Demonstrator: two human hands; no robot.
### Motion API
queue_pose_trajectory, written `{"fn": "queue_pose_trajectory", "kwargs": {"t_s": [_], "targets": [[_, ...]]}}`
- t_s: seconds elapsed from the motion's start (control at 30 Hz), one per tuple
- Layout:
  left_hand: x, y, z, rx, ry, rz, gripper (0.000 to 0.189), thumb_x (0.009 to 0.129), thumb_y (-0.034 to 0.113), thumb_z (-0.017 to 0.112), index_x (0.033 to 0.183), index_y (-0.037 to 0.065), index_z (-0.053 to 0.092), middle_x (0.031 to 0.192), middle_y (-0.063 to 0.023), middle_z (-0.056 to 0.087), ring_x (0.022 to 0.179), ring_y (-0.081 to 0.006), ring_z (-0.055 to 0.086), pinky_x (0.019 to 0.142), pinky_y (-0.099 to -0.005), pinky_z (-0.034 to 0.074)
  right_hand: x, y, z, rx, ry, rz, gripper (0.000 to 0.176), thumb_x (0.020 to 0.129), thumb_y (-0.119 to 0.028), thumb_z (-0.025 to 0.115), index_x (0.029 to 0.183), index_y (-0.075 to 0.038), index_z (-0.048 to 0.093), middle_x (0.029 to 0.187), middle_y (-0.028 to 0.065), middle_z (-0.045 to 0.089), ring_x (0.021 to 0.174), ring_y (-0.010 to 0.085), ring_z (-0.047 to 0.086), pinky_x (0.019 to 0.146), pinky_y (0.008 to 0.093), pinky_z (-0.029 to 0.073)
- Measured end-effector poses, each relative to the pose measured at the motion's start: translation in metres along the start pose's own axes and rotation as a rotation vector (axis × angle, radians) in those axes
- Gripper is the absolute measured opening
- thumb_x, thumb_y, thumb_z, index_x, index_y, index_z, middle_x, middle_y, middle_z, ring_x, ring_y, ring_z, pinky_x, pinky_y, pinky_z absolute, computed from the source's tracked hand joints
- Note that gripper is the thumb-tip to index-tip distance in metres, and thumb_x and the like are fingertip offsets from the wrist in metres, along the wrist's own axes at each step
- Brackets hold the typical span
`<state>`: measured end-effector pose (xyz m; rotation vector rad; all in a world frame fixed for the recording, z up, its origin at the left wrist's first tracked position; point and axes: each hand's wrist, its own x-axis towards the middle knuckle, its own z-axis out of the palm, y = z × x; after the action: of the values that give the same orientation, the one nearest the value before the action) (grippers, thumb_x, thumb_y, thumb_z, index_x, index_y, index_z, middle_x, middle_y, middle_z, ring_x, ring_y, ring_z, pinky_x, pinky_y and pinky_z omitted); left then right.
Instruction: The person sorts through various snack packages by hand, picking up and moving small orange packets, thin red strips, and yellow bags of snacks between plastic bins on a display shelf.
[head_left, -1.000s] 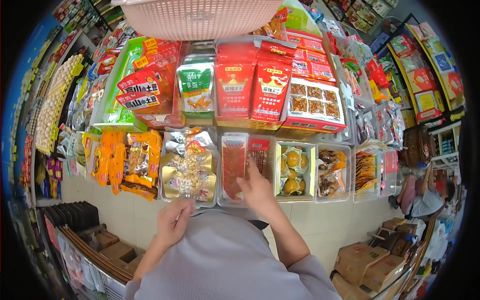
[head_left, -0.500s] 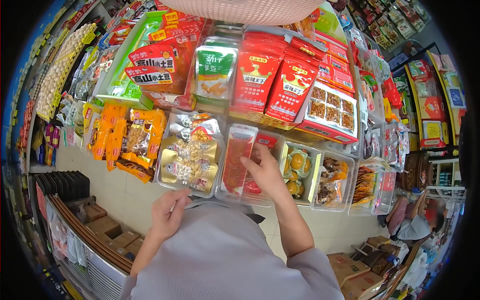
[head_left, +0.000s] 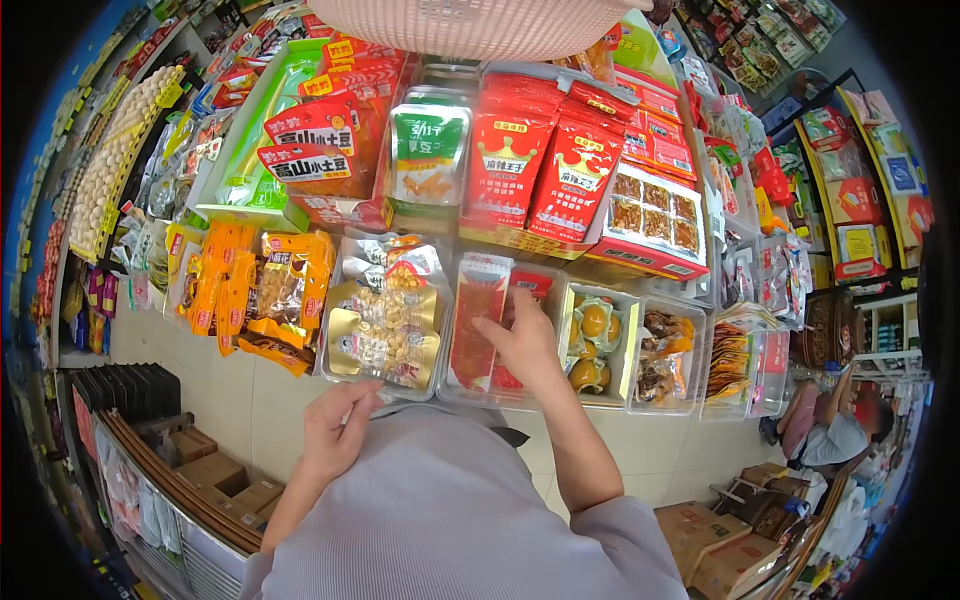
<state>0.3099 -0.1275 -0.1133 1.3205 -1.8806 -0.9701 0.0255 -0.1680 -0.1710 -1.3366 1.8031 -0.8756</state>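
My right hand [head_left: 528, 345] reaches into a clear plastic bin [head_left: 455, 398]. Its thumb lies on the front of a long red snack packet [head_left: 478, 335], and its fingers curl at the packet's right edge, partly hidden. More red packaging [head_left: 533, 287] shows behind these fingers. My left hand [head_left: 335, 425] is held low, fingers bent and pressed together, its fingertips at the front edge of a neighbouring clear bin [head_left: 440, 375]. Gold snack packets [head_left: 385, 335] fill that bin. Whether the left fingers pinch anything is not visible.
Right of my hand stand bins with round orange-brown packets [head_left: 592, 345] and dark snacks [head_left: 665, 345]. Red pouches [head_left: 505, 150] and a green-topped pack [head_left: 430, 150] rise behind. A pink basket [head_left: 470, 25] hangs over the top. A person [head_left: 830, 435] is seated far right.
The view has shifted slightly, and more of the pink basket shows. The red packet looks a little narrower, with my right thumb still against it. My left hand has hardly moved.
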Motion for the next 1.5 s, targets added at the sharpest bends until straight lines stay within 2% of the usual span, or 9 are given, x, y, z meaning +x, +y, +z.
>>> {"fn": "queue_pose_trajectory", "kwargs": {"t_s": [0.3, 0.4, 0.5, 0.7, 0.9, 1.03, 1.13, 1.17, 1.5], "targets": [[0.0, -0.004, -0.008, 0.004, 0.006, 0.032, 0.017, 0.095, 0.0, 0.062, 0.109, 0.001, 0.071, 0.08, -0.0098, 0.07, 0.07, -0.0207, 0.067, 0.065, -0.0305, 0.052, -0.007, 0.001, 0.003, 0.027, 0.01, -0.034, 0.054, 0.08, -0.017, 0.08, 0.124, 0.002, 0.056, 0.109, 0.018, 0.069, 0.097, 0.0281, 0.069, 0.085, 0.0382, 0.053], [0.0, -0.005, -0.012, -0.001, 0.002, 0.032, 0.017, 0.095, 0.0, 0.062, 0.109, 0.001, 0.071, 0.081, -0.01, 0.07, 0.071, -0.0208, 0.068, 0.066, -0.0304, 0.052, -0.019, -0.012, -0.003, 0.079, -0.03, 0.008, 0.059, 0.08, -0.027, 0.078, 0.125, -0.001, 0.053, 0.103, 0.0228, 0.069, 0.096, 0.0413, 0.068, 0.084, 0.0465, 0.052], [-0.001, -0.007, -0.014, -0.001, 0.001, 0.035, 0.017, 0.095, 0.0, 0.062, 0.109, 0.001, 0.071, 0.081, -0.0102, 0.07, 0.072, -0.0207, 0.068, 0.066, -0.0301, 0.052, -0.033, -0.02, -0.007, 0.039, -0.1, 0.052, 0.06, 0.079, -0.017, 0.081, 0.128, 0.001, 0.052, 0.112, 0.0187, 0.07, 0.097, 0.0248, 0.069, 0.083, 0.0367, 0.053], [-0.004, -0.008, -0.016, -0.017, -0.009, 0.028, 0.017, 0.095, -0.001, 0.061, 0.109, 0.0, 0.07, 0.082, -0.0113, 0.07, 0.073, -0.0205, 0.069, 0.067, -0.0299, 0.053, -0.05, -0.024, -0.018, 0.289, -0.233, 0.097, 0.052, 0.083, -0.011, 0.079, 0.127, 0.0, 0.053, 0.104, 0.0094, 0.07, 0.084, 0.0142, 0.067, 0.072, 0.0312, 0.056], [-0.005, -0.009, -0.017, -0.025, -0.013, 0.044, 0.016, 0.095, 0.0, 0.062, 0.109, 0.0, 0.07, 0.083, -0.0114, 0.07, 0.074, -0.0206, 0.069, 0.068, -0.03, 0.053, -0.045, -0.006, -0.014, 0.297, -0.162, 0.024, 0.052, 0.085, -0.014, 0.078, 0.128, -0.002, 0.053, 0.109, 0.0164, 0.071, 0.089, 0.0226, 0.072, 0.069, 0.0344, 0.057], [-0.006, -0.009, -0.018, -0.028, -0.02, 0.042, 0.016, 0.095, 0.0, 0.062, 0.109, 0.0, 0.07, 0.083, -0.0112, 0.07, 0.074, -0.0206, 0.069, 0.068, -0.0301, 0.053, -0.021, 0.016, -0.001, 0.281, -0.051, -0.111, 0.057, 0.082, -0.02, 0.081, 0.13, -0.001, 0.057, 0.132, 0.0234, 0.057, 0.126, 0.0339, 0.055, 0.101, 0.043, 0.046], [-0.005, -0.009, -0.021, -0.016, -0.022, 0.055, 0.016, 0.095, 0.0, 0.062, 0.109, 0.0, 0.07, 0.083, -0.0112, 0.07, 0.074, -0.0207, 0.069, 0.068, -0.03, 0.053, -0.014, 0.012, 0.002, -0.14, 0.11, -0.145, 0.064, 0.081, -0.015, 0.082, 0.134, 0.004, 0.051, 0.126, 0.0169, 0.052, 0.114, 0.0266, 0.062, 0.094, 0.0368, 0.053], [-0.006, -0.009, -0.021, -0.012, -0.021, 0.059, 0.016, 0.095, 0.0, 0.062, 0.109, 0.001, 0.07, 0.083, -0.0112, 0.071, 0.074, -0.0208, 0.069, 0.068, -0.0299, 0.053, -0.011, 0.018, 0.006, -0.091, 0.134, -0.101, 0.071, 0.083, -0.02, 0.081, 0.14, 0.004, 0.047, 0.13, 0.0209, 0.054, 0.119, 0.033, 0.059, 0.1, 0.0401, 0.05], [-0.01, -0.013, -0.027, -0.048, 0.016, 0.063, 0.015, 0.095, -0.001, 0.062, 0.107, 0.0, 0.07, 0.083, -0.0108, 0.07, 0.072, -0.0204, 0.068, 0.066, -0.0299, 0.053, 0.005, -0.001, 0.003, 0.219, -0.122, 0.142, 0.084, 0.084, -0.023, 0.079, 0.148, 0.01, 0.035, 0.139, 0.0234, 0.057, 0.126, 0.0271, 0.058, 0.106, 0.0363, 0.045]]}}
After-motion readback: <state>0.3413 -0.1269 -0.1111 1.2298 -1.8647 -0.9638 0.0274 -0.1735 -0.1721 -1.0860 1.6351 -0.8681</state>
